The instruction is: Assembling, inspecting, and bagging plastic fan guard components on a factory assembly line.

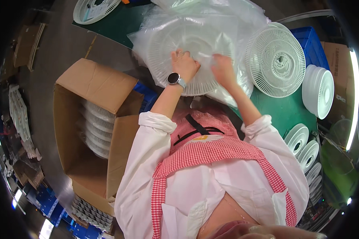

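the green table (281, 111) bears a bagged grille (201, 47) under 2 hands (185, 67) (224, 72).

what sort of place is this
Probably a factory packing area: round white grilles and clear plastic bags are gathered at a green worktable, and an open cardboard box holds a row of similar grilles.

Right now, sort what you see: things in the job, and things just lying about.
In the job:
left hand and right hand, at the clear plastic sheeting;
white, round, ribbed plastic guard, showing through it;
probably the open brown cardboard box of white ribbed guards.

Seemingly lying about:
blue plastic crate, right;
white round plastic part, upper left;
brown cardboard, far left.
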